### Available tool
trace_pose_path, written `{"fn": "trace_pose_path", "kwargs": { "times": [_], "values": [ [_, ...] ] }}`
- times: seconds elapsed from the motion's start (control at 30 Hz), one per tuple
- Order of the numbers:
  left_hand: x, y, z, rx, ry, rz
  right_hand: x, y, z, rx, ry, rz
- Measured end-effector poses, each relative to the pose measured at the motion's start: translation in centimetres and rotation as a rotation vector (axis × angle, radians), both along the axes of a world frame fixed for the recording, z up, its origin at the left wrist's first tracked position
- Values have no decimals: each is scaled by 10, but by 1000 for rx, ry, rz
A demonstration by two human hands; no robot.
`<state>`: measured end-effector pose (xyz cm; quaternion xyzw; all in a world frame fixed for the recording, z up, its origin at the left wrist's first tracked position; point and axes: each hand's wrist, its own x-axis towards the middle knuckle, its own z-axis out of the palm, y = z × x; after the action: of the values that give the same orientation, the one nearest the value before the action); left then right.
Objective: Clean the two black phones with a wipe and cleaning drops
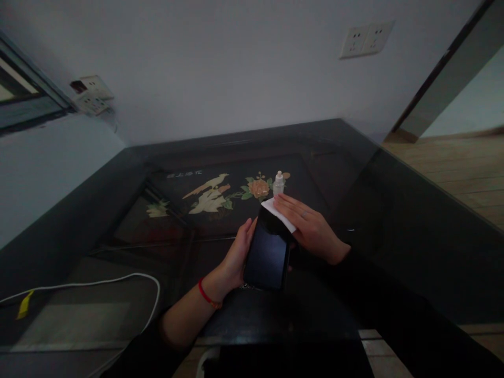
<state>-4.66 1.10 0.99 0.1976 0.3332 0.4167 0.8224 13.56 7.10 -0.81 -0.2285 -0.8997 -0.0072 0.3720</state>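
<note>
A dark smartphone (pixel 268 257) is held tilted over the table, its black screen facing me. My left hand (pixel 237 254) grips it along the left side, thumb on the edge and fingers partly hidden behind it. Across the phone's top end lies a folded white tissue (pixel 279 215). My right hand (pixel 311 226) presses the tissue there, fingers together and stretched over it. Just beyond the right fingertips stands a small clear bottle (pixel 278 185) with a pale cap, upright on the table.
The glossy black table (pixel 354 173) carries a bird-and-flower picture (pixel 210 202) and reflects light. A white cable (pixel 94 282) with a yellow tag (pixel 24 304) runs over its left side. Behind rises a wall with sockets (pixel 366 40); wooden floor (pixel 464 163) shows at right.
</note>
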Motion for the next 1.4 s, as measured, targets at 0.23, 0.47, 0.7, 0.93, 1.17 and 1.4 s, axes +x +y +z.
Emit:
{"fn": "trace_pose_path", "kwargs": {
  "times": [0.23,0.47,0.7,0.93,1.17,1.4],
  "values": [
    [-2,2,-1,-34,-6,25,6,-4,9,-24,76,-146],
    [-1,1,0,-47,7,50,1,-10,10,93,52,-67],
    [-2,7,-3,-57,97,163,-6,-19,9,187,-127,171],
    [-2,9,-2,-51,123,191,-7,-18,7,88,-119,206],
    [-1,8,1,-53,74,232,-6,-16,3,68,-133,248],
    [3,5,8,-63,125,249,-6,-14,9,-58,-134,253]
  ]
}}
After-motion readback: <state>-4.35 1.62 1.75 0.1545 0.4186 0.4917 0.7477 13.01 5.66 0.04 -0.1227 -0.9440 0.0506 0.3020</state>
